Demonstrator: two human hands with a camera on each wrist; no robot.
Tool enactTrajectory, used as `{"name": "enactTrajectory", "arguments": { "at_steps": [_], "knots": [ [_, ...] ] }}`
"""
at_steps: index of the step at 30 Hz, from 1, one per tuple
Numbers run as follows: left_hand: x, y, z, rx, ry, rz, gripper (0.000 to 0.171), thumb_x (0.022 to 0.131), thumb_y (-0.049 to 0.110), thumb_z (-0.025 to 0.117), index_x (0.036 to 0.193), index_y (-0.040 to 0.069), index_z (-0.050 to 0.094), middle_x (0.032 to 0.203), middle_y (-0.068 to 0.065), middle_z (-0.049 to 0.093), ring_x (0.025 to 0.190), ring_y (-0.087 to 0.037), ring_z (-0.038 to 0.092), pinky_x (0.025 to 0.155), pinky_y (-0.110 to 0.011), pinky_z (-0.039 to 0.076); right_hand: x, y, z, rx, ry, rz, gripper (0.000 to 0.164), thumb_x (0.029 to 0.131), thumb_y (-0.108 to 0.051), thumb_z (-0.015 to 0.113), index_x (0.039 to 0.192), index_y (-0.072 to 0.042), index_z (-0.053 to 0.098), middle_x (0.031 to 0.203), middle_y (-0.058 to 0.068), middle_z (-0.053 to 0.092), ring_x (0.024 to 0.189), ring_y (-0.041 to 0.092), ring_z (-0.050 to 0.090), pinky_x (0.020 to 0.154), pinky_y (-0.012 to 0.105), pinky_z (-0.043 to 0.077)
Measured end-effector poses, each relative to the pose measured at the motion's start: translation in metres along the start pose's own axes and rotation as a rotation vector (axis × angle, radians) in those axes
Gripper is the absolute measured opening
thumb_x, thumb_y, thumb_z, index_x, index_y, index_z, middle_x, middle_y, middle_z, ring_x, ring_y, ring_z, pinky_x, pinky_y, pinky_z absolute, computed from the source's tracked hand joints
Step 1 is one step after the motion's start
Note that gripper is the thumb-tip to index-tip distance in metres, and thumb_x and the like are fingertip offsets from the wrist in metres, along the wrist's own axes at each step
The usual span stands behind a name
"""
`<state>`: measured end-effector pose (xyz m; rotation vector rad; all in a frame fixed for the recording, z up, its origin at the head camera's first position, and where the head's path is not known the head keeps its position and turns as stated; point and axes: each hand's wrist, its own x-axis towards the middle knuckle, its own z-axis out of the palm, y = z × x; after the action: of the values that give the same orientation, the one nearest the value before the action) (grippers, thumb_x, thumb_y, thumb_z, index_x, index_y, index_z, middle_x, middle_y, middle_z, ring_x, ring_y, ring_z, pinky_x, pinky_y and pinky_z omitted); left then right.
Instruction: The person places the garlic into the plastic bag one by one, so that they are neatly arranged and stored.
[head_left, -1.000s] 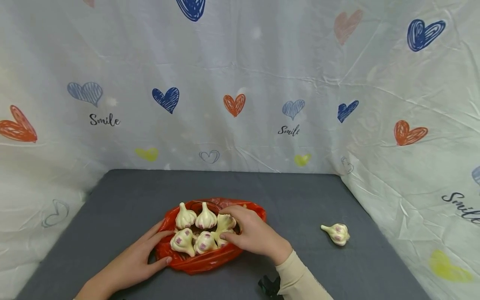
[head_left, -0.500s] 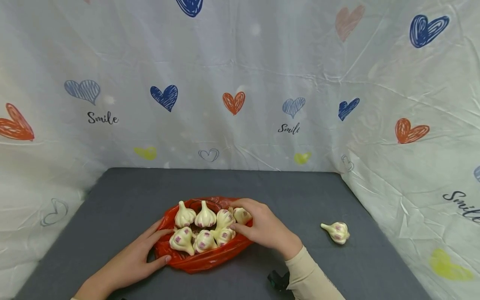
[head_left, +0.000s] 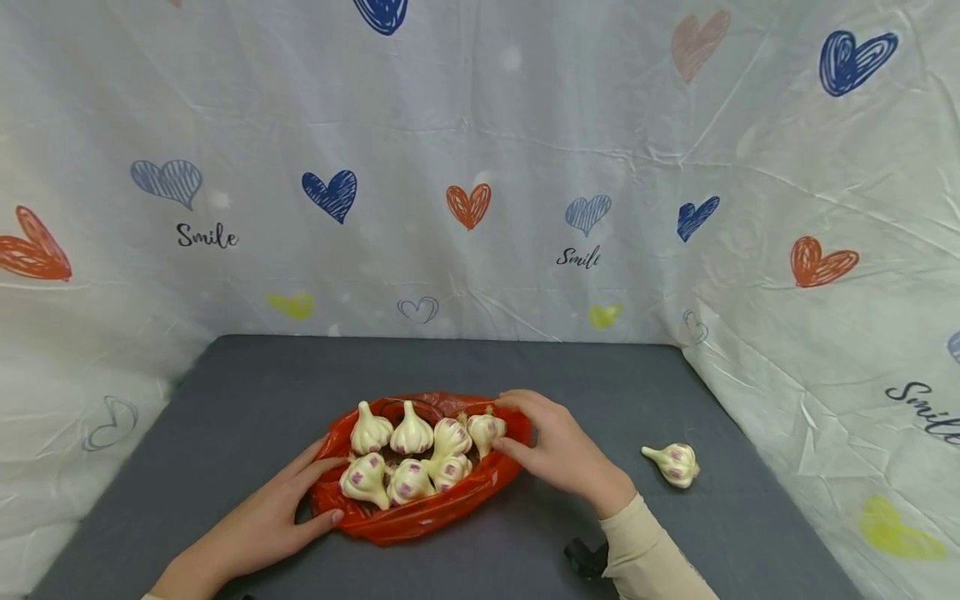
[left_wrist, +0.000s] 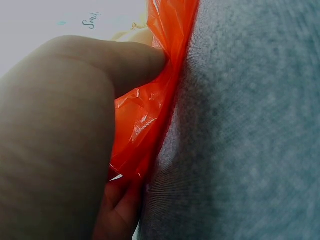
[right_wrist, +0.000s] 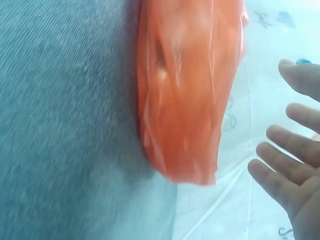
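A red plastic bag (head_left: 420,525) with its mouth spread wide lies on the grey table, full of several whitish, purple-streaked garlic bulbs (head_left: 411,430). My left hand (head_left: 266,521) holds the bag's left side, fingers over the rim and thumb at the near side; the left wrist view shows the thumb (left_wrist: 137,62) pressed against the red plastic. At the bag's right end, my right hand (head_left: 566,454) hovers beside the rightmost garlic bulb (head_left: 486,429). Its fingers (right_wrist: 287,167) are spread with nothing between them in the right wrist view. Another garlic bulb (head_left: 677,466) lies alone to the right.
The grey table (head_left: 585,375) reaches back to a pale curtain (head_left: 517,250) printed with hearts and "Smile". Side curtains (head_left: 847,400) border it left and right. A small black object (head_left: 585,558) sits by the right sleeve.
The right hand has moved right, leaving the rightmost garlic bulb in the bag, which was hidden under it and now shows fully. The left hand and the bag stay nearly in place.
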<state>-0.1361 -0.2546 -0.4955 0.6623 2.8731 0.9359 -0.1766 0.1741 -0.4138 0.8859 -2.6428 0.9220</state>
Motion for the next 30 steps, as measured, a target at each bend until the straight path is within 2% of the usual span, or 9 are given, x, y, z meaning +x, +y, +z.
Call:
{"name": "enactTrajectory", "arguments": {
  "at_steps": [5, 13, 21, 30],
  "knots": [
    [0.001, -0.001, 0.001, -0.007, -0.004, 0.007, 0.076, 0.099, 0.072, 0.068, 0.158, 0.026, 0.056, 0.178, -0.017, 0.025, 0.156, -0.050, 0.038, 0.108, -0.069, 0.048, -0.012, 0.010, -0.009, -0.016, 0.017, 0.028, 0.050, 0.097, -0.026, 0.087, 0.141, -0.009, 0.070, 0.147, 0.008, 0.066, 0.136, 0.027, 0.063, 0.110, 0.054, 0.053],
    [0.001, -0.001, 0.002, 0.006, 0.000, 0.003, 0.076, 0.099, 0.071, 0.068, 0.158, 0.026, 0.056, 0.178, -0.017, 0.025, 0.155, -0.050, 0.039, 0.107, -0.069, 0.049, -0.029, 0.028, -0.024, -0.064, 0.069, 0.063, 0.053, 0.095, -0.025, 0.090, 0.142, -0.014, 0.069, 0.147, 0.006, 0.066, 0.137, 0.029, 0.063, 0.109, 0.057, 0.054],
    [0.000, -0.002, 0.001, 0.016, -0.001, 0.006, 0.076, 0.099, 0.070, 0.068, 0.157, 0.024, 0.057, 0.177, -0.020, 0.027, 0.155, -0.052, 0.038, 0.108, -0.070, 0.047, -0.044, 0.041, -0.032, -0.097, 0.101, 0.087, 0.052, 0.094, -0.022, 0.090, 0.141, -0.011, 0.070, 0.146, 0.010, 0.067, 0.136, 0.033, 0.063, 0.108, 0.059, 0.053],
    [0.001, -0.002, 0.000, 0.008, -0.008, -0.003, 0.077, 0.098, 0.071, 0.069, 0.158, 0.024, 0.057, 0.177, -0.021, 0.027, 0.155, -0.053, 0.037, 0.108, -0.072, 0.046, -0.061, 0.058, -0.042, -0.143, 0.162, 0.131, 0.053, 0.094, -0.022, 0.091, 0.141, -0.010, 0.070, 0.143, 0.007, 0.069, 0.134, 0.033, 0.064, 0.107, 0.059, 0.053]
  ]
}}
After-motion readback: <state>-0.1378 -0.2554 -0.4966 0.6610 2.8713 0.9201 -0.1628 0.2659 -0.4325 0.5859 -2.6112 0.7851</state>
